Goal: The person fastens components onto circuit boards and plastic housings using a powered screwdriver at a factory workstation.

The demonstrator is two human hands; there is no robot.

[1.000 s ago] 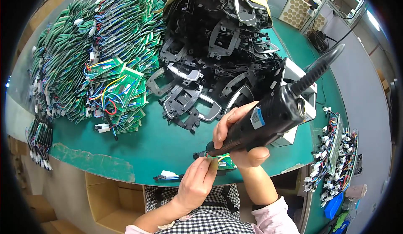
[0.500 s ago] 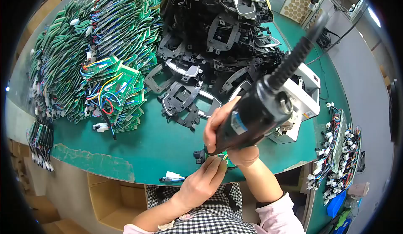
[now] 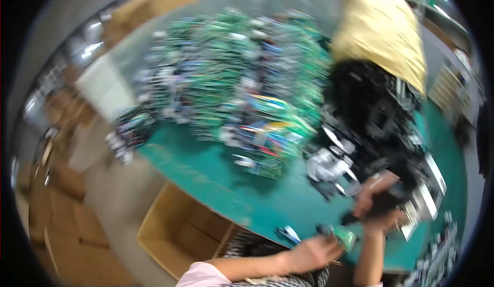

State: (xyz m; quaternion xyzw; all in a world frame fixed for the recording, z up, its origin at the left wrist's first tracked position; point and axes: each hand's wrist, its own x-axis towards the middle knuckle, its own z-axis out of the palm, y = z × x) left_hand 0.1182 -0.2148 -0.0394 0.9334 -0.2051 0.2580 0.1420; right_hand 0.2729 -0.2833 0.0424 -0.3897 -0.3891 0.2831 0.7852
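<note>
My right hand (image 3: 371, 197) is wrapped round the body of a black electric screwdriver (image 3: 396, 194), its tip pointing down and left. My left hand (image 3: 316, 252) is closed at the table's near edge, pinching a small green circuit board (image 3: 346, 238) that has a dark part at its left end. Motion blur hides the exact finger positions. Beside that hand lies a short lead with a white connector (image 3: 290, 233). Black plastic frames with silver trim (image 3: 329, 166) lie beyond my right hand, at the foot of a heap of black frames (image 3: 368, 99).
Stacked green circuit boards with wires (image 3: 218, 71) fill the far left of the green table (image 3: 206, 168). A yellow bag (image 3: 383, 27) lies over the frame heap. A white device (image 3: 427, 199) stands at the right, wired boards (image 3: 437, 253) nearer. An open cardboard box (image 3: 175, 230) is below the edge.
My view has swung left, so the whole scene has shifted right, tilted and blurred. The screwdriver has moved away from the board and stands to its right; my left hand still pinches the board.
</note>
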